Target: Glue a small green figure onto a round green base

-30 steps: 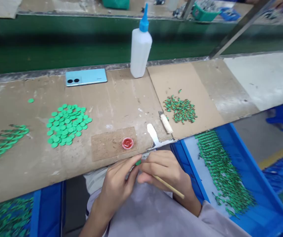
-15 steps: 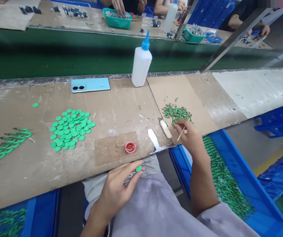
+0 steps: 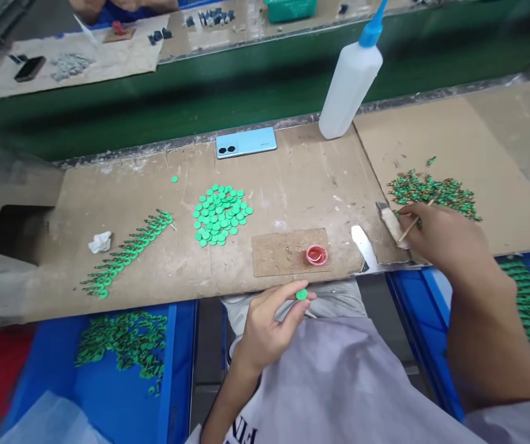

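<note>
Between its fingertips my left hand (image 3: 272, 320) pinches a green disc (image 3: 301, 295), just in front of the table edge. My right hand (image 3: 445, 237) is closed on a thin wooden stick (image 3: 408, 229), beside a heap of small green-and-gold pieces (image 3: 452, 194). Whether its fingertips also hold a small piece is hidden. A small cup of red liquid (image 3: 316, 254) stands on a brown board (image 3: 274, 254). Loose green discs (image 3: 219, 216) lie in a pile left of centre. Farther left, discs with small pieces attached form a slanting row (image 3: 129, 253).
A white bottle with a blue nozzle (image 3: 350, 86) and a light blue phone (image 3: 246, 142) stand and lie along the back. A wrapped blade (image 3: 392, 225) lies near my right hand. Blue bins (image 3: 121, 385) sit below the table edge. Another person's arms (image 3: 126, 6) are across the divider.
The view has swung left, so the table's things appear farther right and the left bin shows more. My left hand still holds the disc; my right hand still holds the stick.
</note>
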`<state>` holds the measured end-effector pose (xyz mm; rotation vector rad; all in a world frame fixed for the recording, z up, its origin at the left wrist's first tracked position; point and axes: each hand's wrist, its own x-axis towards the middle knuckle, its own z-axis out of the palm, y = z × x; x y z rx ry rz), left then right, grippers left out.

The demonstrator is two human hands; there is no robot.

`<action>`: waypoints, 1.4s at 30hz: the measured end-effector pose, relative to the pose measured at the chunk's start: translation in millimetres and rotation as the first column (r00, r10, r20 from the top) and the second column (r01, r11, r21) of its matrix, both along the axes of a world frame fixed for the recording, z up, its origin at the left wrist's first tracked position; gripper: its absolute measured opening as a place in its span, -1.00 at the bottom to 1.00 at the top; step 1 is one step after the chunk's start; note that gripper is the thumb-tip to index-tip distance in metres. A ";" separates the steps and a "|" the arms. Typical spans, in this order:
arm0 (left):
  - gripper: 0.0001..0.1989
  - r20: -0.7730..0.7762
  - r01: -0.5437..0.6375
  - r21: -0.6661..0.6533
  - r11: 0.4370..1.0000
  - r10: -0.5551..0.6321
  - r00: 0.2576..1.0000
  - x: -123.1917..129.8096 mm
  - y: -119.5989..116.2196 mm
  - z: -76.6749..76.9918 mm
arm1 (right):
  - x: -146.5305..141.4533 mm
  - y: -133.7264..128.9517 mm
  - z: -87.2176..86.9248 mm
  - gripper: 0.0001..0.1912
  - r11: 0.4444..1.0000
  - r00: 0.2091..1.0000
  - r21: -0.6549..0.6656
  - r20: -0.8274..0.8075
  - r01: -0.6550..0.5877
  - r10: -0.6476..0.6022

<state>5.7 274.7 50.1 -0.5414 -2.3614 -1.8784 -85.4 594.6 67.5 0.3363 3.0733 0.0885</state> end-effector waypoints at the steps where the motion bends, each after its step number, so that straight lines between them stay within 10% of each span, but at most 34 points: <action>1: -0.69 0.011 -0.002 0.004 1.000 0.002 1.000 0.6 -0.7 0.0 | -0.4 -3.4 1.7 -0.70 0.999 0.999 0.015 0.009 0.033 -0.033; 26: -0.80 0.061 0.020 0.020 1.000 -0.021 0.998 -9.3 14.0 5.7 | 0.5 -4.5 16.5 -0.76 0.999 0.999 -0.027 0.027 0.030 -0.029; 30: -0.80 0.058 0.037 0.044 0.998 -0.040 0.998 -11.3 16.5 6.4 | 14.9 0.0 24.4 -0.85 0.970 0.989 -0.231 -0.112 0.071 -0.099; 34: -0.81 0.115 0.062 0.084 0.995 -0.071 0.991 -11.5 19.8 4.1 | 43.4 -16.9 27.3 -0.95 0.720 0.919 -0.633 -0.393 -0.284 0.018; 38: -0.82 0.159 0.074 0.068 0.995 -0.084 0.984 -12.2 22.1 3.7 | 63.8 -58.8 21.3 -0.89 0.256 0.791 -0.753 -0.532 -0.606 0.303; 42: -0.81 0.116 0.037 -0.030 0.999 -0.033 0.993 -15.6 22.4 5.5 | 66.9 -88.8 10.8 -0.86 0.102 0.770 -0.800 -0.521 -0.591 0.368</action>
